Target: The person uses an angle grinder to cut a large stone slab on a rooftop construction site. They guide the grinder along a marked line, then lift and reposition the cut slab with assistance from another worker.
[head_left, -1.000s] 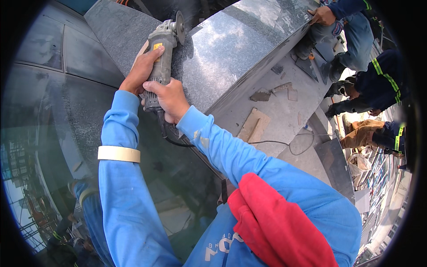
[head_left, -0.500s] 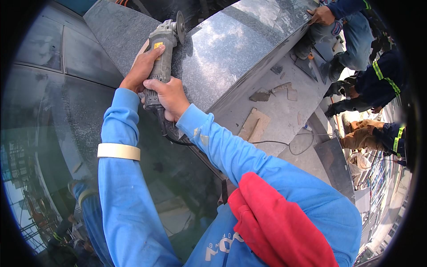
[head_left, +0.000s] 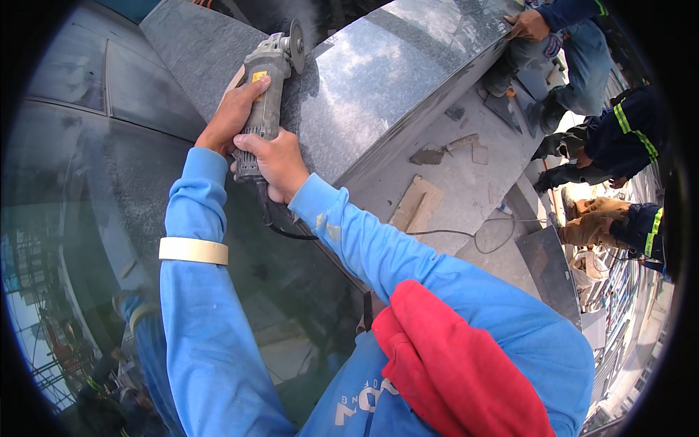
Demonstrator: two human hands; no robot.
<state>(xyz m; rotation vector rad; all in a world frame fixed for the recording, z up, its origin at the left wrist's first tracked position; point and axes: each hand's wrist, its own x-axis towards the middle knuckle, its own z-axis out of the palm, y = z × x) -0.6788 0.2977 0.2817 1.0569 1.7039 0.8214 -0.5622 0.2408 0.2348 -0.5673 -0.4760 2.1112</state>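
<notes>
Left hand (head_left: 233,116): closed over the forward body of one grey angle grinder (head_left: 263,102), thumb on top. Right hand (head_left: 282,162): wrapped firmly around its rear. Grinder: at eleven o'clock in my view, long axis from just past six to just past twelve, head foremost; disc (head_left: 296,46) on its right side, pale dust (head_left: 304,13) beside it. One grey slab (head_left: 191,51) at half past ten; a second (head_left: 378,91) at twelve, a co-worker's hand (head_left: 530,26) on its edge at half past one. Tan board (head_left: 415,204) near three. Dark cable (head_left: 293,235): partly hidden by my right sleeve (head_left: 393,229)
</notes>
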